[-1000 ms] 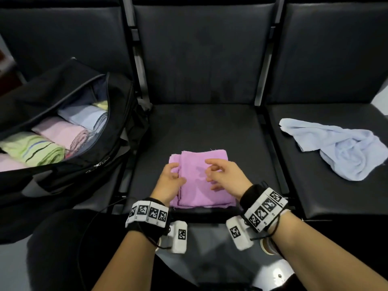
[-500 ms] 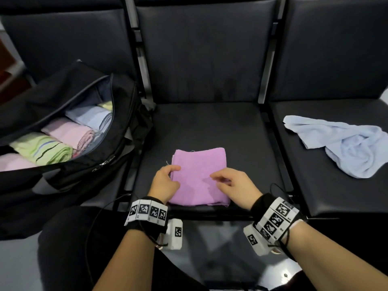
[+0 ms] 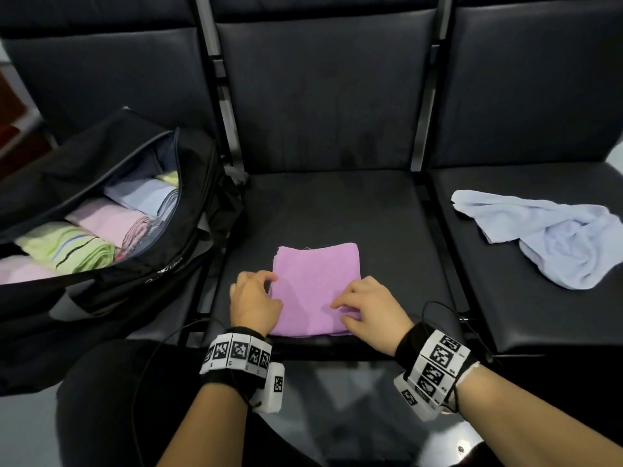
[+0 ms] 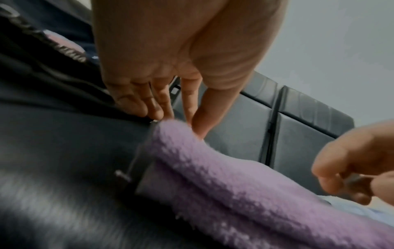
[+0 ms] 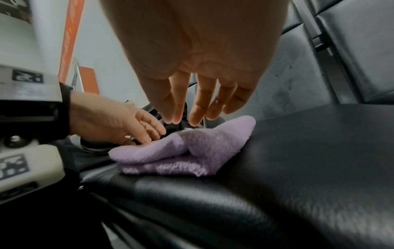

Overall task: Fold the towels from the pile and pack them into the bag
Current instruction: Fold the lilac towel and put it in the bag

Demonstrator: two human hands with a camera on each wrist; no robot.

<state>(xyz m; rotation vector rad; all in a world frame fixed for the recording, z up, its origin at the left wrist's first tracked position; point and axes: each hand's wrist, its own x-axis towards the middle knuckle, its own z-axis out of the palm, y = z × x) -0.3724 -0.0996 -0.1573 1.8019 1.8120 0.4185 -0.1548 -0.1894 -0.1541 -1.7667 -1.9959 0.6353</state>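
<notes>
A folded purple towel (image 3: 317,281) lies flat on the middle black seat (image 3: 337,210), near its front edge. My left hand (image 3: 269,288) is at the towel's left edge, fingers fairly straight and touching the edge, thumb on top. In the left wrist view the fingertips (image 4: 153,112) meet the seat beside the towel (image 4: 224,185). My right hand (image 3: 340,308) rests over the towel's front right part. Its straight fingers (image 5: 196,116) point down just above the towel (image 5: 181,151). The open black bag (image 3: 161,264) on the left holds several folded towels.
A crumpled light blue towel (image 3: 553,230) lies on the right seat. Seat backs rise behind all three seats. Metal frame gaps separate the seats. My dark-clothed knee (image 3: 128,399) is below the bag, in front of the seats.
My left hand has let go of the towel's edge fold and now only touches it. My right hand has slid back toward the front right corner. The towel lies flatter.
</notes>
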